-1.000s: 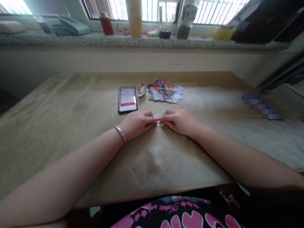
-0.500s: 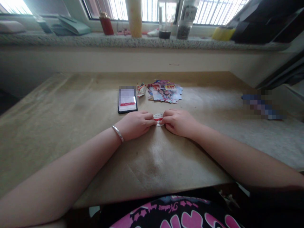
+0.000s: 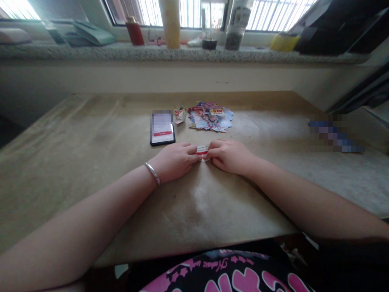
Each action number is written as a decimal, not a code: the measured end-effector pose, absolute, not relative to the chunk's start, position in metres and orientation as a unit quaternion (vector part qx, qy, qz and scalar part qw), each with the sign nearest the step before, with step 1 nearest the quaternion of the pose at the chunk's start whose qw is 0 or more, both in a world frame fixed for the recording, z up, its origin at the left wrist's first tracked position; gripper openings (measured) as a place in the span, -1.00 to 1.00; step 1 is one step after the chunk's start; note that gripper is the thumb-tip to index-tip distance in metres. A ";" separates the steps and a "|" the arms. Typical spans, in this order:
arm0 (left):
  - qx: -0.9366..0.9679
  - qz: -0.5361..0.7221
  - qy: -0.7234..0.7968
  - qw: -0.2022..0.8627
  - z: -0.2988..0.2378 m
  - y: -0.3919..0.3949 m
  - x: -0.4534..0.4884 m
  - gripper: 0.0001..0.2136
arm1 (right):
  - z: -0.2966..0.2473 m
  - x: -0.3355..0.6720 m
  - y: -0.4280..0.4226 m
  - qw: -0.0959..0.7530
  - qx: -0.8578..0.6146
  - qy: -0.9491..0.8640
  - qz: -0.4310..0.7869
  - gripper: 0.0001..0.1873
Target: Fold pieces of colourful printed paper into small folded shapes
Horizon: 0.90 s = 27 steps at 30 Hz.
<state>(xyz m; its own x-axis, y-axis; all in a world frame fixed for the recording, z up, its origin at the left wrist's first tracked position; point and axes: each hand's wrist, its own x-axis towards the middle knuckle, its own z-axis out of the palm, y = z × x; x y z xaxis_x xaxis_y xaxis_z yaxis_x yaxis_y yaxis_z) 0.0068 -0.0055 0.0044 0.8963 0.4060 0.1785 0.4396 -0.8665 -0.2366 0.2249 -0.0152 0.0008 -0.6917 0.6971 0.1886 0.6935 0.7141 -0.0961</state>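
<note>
On the surface (image 3: 91, 134), near its middle, I see the left hand (image 3: 174, 160) and the right hand (image 3: 229, 156) pinching one small paper (image 3: 202, 151) from both sides, pressed low, which steadies it.

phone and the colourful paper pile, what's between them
One small folded printed paper piece, lying between the phone and the paper pile, in the head view.

No legible text anywhere.
</note>
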 end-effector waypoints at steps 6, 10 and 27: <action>-0.965 -0.047 -0.236 0.105 0.009 -0.008 0.005 -0.76 | -0.001 0.228 -0.011 0.117 -0.372 -0.921 0.025 -0.68; -0.964 -0.046 -0.248 0.079 0.009 -0.006 0.002 -0.75 | 0.001 0.230 -0.010 0.106 -0.368 -0.924 0.021 -0.68; -0.966 -0.053 -0.247 0.061 0.012 -0.005 -0.001 -0.76 | 0.008 0.235 -0.011 0.080 -0.391 -0.916 0.030 -0.70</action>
